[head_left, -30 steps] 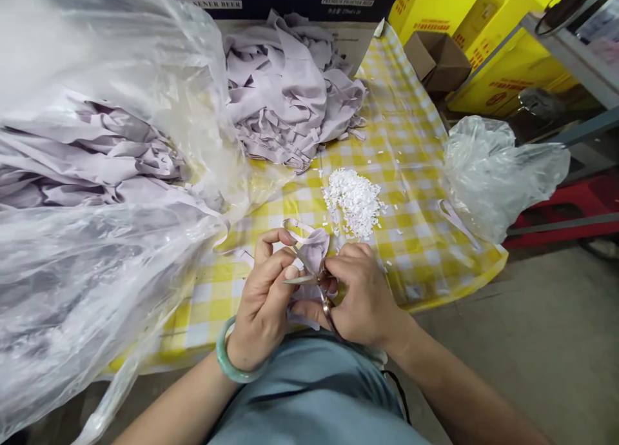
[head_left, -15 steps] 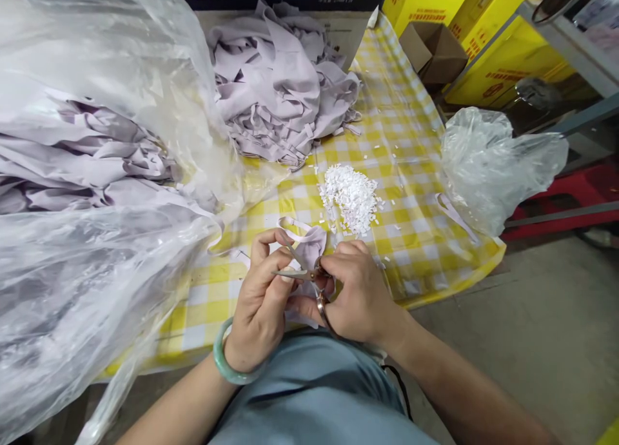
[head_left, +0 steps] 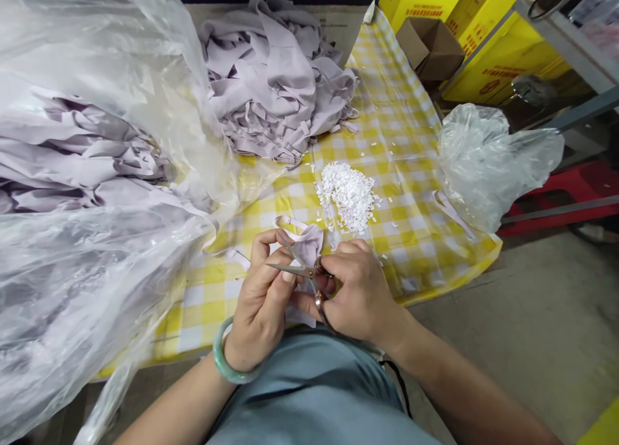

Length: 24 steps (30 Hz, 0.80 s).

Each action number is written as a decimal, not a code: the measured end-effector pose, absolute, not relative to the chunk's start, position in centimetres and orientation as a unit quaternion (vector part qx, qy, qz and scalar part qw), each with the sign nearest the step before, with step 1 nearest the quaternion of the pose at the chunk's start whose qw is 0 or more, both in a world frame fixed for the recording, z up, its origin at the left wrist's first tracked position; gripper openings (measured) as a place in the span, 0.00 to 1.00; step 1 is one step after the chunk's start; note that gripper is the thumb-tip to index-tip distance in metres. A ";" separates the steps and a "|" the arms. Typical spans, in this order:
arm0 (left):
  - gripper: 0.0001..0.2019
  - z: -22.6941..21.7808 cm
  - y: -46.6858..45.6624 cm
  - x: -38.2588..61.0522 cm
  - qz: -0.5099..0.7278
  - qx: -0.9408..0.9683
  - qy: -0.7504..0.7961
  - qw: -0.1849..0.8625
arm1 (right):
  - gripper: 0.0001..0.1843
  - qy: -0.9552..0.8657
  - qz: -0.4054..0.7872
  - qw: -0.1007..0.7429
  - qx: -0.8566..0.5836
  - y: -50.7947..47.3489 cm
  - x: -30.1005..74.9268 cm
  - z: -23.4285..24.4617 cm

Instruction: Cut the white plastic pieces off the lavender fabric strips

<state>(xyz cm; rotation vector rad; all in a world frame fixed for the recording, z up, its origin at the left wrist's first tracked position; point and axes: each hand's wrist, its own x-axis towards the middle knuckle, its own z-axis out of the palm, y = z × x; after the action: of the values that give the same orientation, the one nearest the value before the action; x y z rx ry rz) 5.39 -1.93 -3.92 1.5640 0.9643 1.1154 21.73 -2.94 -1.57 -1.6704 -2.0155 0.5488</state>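
Note:
My right hand (head_left: 362, 291) is closed round the handles of a small pair of scissors (head_left: 305, 271). Their blades are spread apart and point left, across the fingertips of my left hand (head_left: 264, 293). That hand, with a green bangle (head_left: 223, 361) at the wrist, pinches a lilac fabric piece (head_left: 309, 240) with a thin looped strap. Part of the fabric hangs below and behind the scissors; the exact spot gripped is hidden by my fingers. Just beyond my hands lies a heap of small white snippets (head_left: 349, 197) on the yellow checked tablecloth (head_left: 411, 206).
A large pile of lilac fabric pieces (head_left: 285, 77) sits at the back. More lilac fabric (head_left: 82, 155) lies inside a big clear plastic bag (head_left: 97, 290) at left. A crumpled plastic bag (head_left: 493, 168) rests at the right edge, near a cardboard box (head_left: 430, 48) and metal shelf (head_left: 570, 45).
The scissor blades have spread slightly wider beside my left fingertips. Both hands stay in nearly the same place, and the view has shifted a little.

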 end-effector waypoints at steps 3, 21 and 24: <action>0.13 -4.0 -2.0 5.7 0.451 0.625 0.407 0.491 | 0.26 -0.728 0.190 0.234 -0.616 -3.1 21.9 -1.8; 0.15 -3.7 1.3 11.9 0.408 0.689 0.341 0.493 | 0.25 -0.699 0.050 0.254 -0.666 -3.5 27.9 -3.4; 0.15 -3.8 1.7 12.5 0.399 0.682 0.343 0.508 | 0.28 -0.692 0.065 0.260 -0.670 -3.3 28.5 -3.8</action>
<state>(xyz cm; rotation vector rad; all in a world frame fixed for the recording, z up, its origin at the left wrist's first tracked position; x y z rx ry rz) 12.46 1.75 -3.78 1.6443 0.8264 0.9617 28.53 -3.30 -3.83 -1.8160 -1.8739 0.1773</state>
